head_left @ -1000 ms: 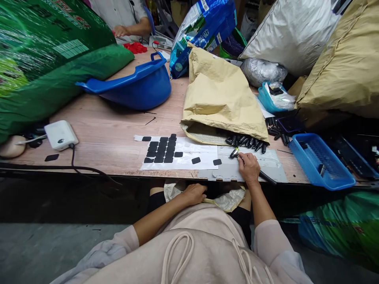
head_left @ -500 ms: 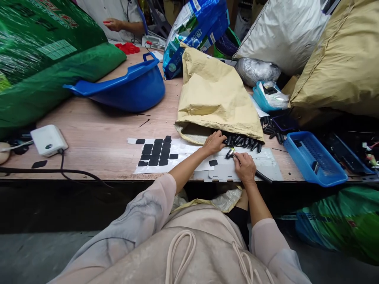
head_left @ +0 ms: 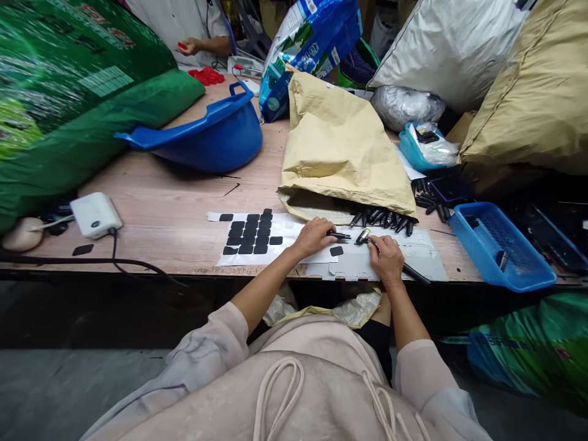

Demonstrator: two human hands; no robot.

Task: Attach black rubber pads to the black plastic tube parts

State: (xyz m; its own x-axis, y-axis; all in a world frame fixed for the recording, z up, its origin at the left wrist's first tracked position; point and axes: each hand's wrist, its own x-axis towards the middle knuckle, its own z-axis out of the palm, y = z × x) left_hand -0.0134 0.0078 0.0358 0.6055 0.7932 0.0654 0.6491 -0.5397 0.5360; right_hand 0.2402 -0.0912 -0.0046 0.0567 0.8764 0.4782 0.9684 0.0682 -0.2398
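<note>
My left hand (head_left: 314, 237) is closed on a slim black cylindrical piece (head_left: 340, 236), whose end points right over the white sheet. In my right hand (head_left: 386, 260) is a hammer-like tool (head_left: 416, 274) with a thin shaft and a black handle that sticks out below the palm. Its shiny metal head (head_left: 362, 236) lies close to the tip of the black piece; whether they touch I cannot tell. Just beyond both hands, several similar black pieces (head_left: 384, 218) spill from the mouth of a tan paper sack (head_left: 346, 147). Rows of black rounded patches (head_left: 249, 233) lie on a white sheet (head_left: 294, 228) to the left.
A blue basin (head_left: 215, 138) stands back left, near a white box with cables (head_left: 95, 214). On the right is a blue plastic basket (head_left: 500, 245) holding a few pieces. Large sacks (head_left: 450, 49) crowd the back. Across the table, another person's hand (head_left: 190, 46) holds something red.
My left hand has drawn back from the sack's mouth, down and left, now with a black piece in its fingers. My right hand keeps its grip on the tool. The view has shifted slightly.
</note>
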